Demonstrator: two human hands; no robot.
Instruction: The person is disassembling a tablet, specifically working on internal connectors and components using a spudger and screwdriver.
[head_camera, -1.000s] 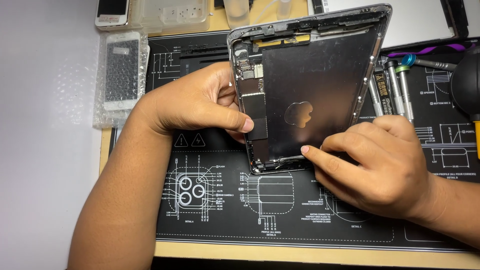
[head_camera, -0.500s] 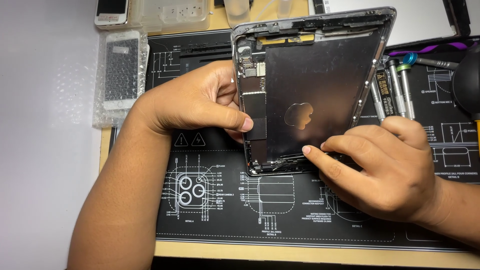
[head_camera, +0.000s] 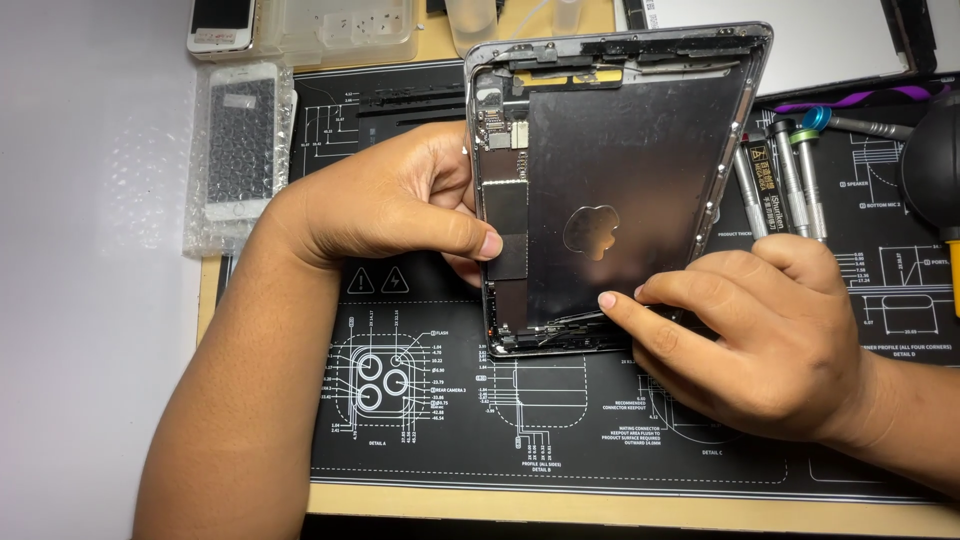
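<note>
On the black repair mat (head_camera: 420, 440), head view: opened tablet shell (head_camera: 620, 190) lies inside-up. Left hand (head_camera: 385, 205) fingers clamp its left edge, thumb on the board. Right hand (head_camera: 770, 340) fingers pinch the lower edge, forefinger probing inside. Best to keep the shell flat and pry gently. Screwdrivers (head_camera: 790, 175) lie just beside.

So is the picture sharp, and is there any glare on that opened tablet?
Head view: sharp throughout, evenly lit from above. The tablet shell shows a soft sheen on its dark inside, no harsh glare. The left hand and right hand cast faint shadows on the black mat. The white surface looks washed out.
</note>
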